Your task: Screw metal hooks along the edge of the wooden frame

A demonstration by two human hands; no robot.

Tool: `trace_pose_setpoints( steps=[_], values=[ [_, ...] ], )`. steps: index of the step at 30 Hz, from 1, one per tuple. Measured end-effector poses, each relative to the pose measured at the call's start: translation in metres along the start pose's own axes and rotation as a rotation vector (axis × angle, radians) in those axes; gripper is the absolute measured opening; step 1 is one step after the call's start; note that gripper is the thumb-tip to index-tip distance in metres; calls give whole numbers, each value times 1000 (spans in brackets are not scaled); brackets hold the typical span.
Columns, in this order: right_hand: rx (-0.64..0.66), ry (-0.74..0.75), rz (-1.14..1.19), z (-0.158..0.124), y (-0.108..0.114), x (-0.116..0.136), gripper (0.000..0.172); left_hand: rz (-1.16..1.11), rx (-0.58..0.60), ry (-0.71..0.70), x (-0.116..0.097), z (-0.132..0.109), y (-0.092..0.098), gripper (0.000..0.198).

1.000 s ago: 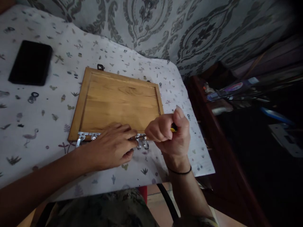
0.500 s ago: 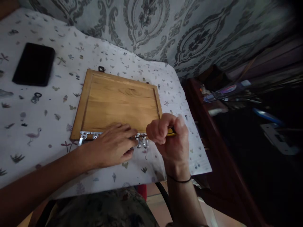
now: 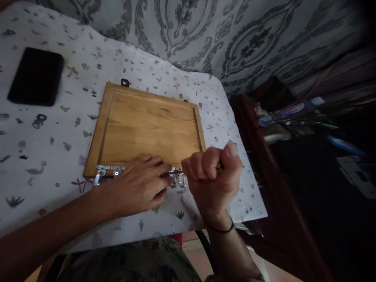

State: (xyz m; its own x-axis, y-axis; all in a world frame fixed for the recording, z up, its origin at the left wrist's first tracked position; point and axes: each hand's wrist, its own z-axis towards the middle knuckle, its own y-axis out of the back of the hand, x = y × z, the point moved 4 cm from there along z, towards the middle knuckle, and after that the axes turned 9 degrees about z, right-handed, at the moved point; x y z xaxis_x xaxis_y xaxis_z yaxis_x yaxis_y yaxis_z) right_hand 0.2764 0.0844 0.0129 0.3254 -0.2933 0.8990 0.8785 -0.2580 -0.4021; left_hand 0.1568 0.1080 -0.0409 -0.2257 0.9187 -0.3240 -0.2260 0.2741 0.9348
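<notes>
A framed wooden panel [image 3: 152, 121] lies flat on the patterned cloth, with shiny metal hooks [image 3: 181, 180] along its near edge. My left hand [image 3: 143, 182] rests over the middle of that edge, fingers curled and close together around the hooks; what they pinch is hidden. My right hand [image 3: 213, 176] is closed round a screwdriver [image 3: 219, 168] with a yellow handle, mostly covered by the fingers. Its thin shaft points left, lying almost level along the hooks, and the tip reaches the left fingertips. At the left, a crosshead screw [image 3: 116, 173] shows in a hook plate.
A black phone-like slab [image 3: 37, 76] lies at the upper left of the white tablecloth [image 3: 67, 129]. Small dark hangers [image 3: 125, 82] stick out from the panel's far edge. Right of the table stands a dark red wooden unit [image 3: 270, 164] with clutter on it; a patterned curtain [image 3: 199, 35] hangs behind.
My right hand has turned on the screwdriver, thumb swinging outward and right, so less of the yellow handle shows. My left hand stays on the panel's edge. The view has shifted slightly.
</notes>
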Motion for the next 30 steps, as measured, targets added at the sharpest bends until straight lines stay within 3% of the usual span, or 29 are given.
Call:
trace_pose_setpoints(
  steps=[4,7,17,23,30],
  values=[
    [-206,146,-87,-11,-9,2,67,-28,-1,-2,0,-1,0,10],
    [-279,183,-86,-11,-9,0,67,-27,-13,-2,0,-1,-1,9],
    [-42,64,45,1,4,-3,68,-163,-19,24,9,-2,8,20],
    [-142,142,112,-2,15,11,66,-73,-43,29,8,-1,6,23],
    [-270,205,-2,-13,34,39,65,87,-17,-28,5,2,2,30]
  ],
)
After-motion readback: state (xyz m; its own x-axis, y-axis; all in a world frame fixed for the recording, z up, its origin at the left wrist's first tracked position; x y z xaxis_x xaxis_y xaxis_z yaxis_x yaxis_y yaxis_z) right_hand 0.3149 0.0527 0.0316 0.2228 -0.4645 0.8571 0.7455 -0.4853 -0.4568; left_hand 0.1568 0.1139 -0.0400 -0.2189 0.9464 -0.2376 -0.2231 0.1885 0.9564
